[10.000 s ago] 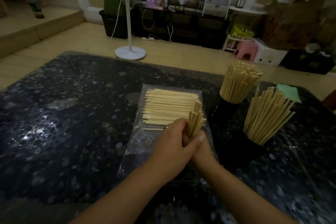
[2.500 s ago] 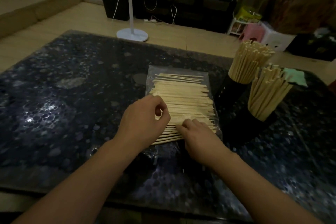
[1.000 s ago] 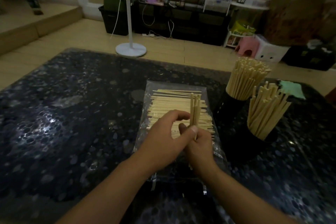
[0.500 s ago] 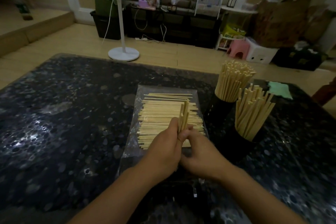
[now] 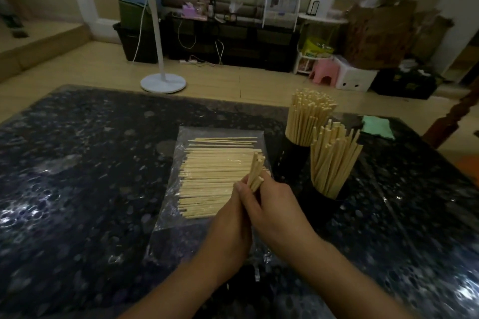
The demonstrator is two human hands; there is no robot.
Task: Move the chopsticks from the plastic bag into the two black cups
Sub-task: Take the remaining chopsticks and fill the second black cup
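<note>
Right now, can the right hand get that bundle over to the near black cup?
Probably yes. The right hand holds the small bundle just left of the near black cup, with nothing between; the cup already looks crowded with chopsticks.

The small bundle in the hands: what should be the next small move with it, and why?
Probably carry the bundle right and stand it in the near cup. Both hands, left and right, grip it upright over the bag. The near cup's sticks look looser than the far cup's.
</note>
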